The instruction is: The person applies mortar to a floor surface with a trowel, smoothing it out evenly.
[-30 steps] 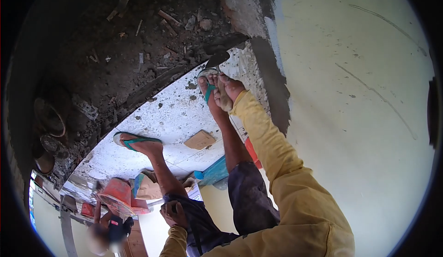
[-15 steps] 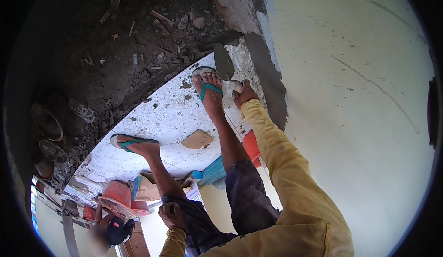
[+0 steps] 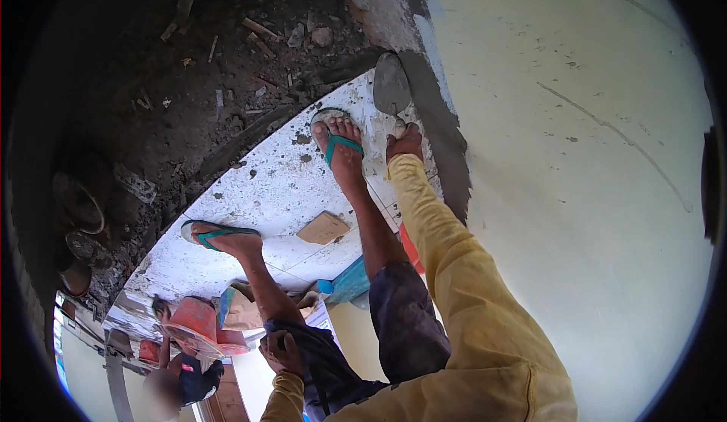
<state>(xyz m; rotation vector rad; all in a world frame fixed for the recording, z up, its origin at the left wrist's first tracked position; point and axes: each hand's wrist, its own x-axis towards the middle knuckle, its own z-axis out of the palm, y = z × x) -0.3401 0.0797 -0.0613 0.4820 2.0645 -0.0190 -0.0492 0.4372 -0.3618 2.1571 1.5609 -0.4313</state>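
My right hand [image 3: 405, 142] grips the handle of a trowel [image 3: 391, 85]. Its grey, rounded blade lies close to the wall's foot, beside a dark band of wet-looking mortar [image 3: 441, 138]. At my left thigh rests my left hand [image 3: 282, 352], its fingers curled and nothing visible in them. My feet, in green flip-flops [image 3: 342, 143], stand on white tiles [image 3: 265, 187] spattered with mortar. The trowel is just beyond my right foot.
Dark soil with rubble [image 3: 250, 58] lies past the tile edge. A flat brown piece [image 3: 323, 227] sits between my feet. Red buckets [image 3: 195, 322] stand at lower left near another person [image 3: 198, 376]. A pale wall [image 3: 575, 195] rises on the right.
My right hand has turned the trowel, and its blade has moved right and up, away from my foot toward the mortar band. The other person's hand has reached up beside the buckets.
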